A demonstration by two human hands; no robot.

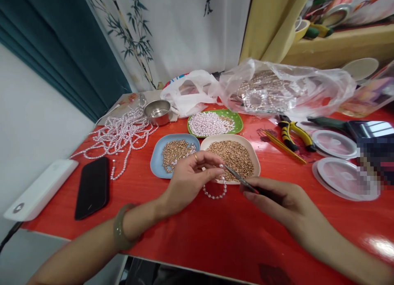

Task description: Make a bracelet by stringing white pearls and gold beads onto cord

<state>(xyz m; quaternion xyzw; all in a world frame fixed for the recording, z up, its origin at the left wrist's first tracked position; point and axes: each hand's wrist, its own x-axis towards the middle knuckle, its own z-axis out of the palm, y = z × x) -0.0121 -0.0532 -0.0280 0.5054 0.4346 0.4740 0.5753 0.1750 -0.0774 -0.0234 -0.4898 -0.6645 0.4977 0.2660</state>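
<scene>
My left hand (192,174) pinches a small beaded bracelet (215,196), whose loop of pearly beads hangs below the fingertips. Closed round a pair of thin-nosed pliers (238,177), my right hand (277,199) points their tip at a bead by my left fingertips. Behind my hands are a cream plate (257,164) of gold beads, a blue plate (156,162) with gold and pearly beads, and a green plate (238,123) of mostly white pearls.
Pearl strands (123,131), a metal bowl (157,112), a black phone (92,188) and a white device (41,188) lie left. At right are yellow-black pliers (295,135), a yellow tool (285,147) and clear spools (347,178). Plastic bags (277,88) line the back.
</scene>
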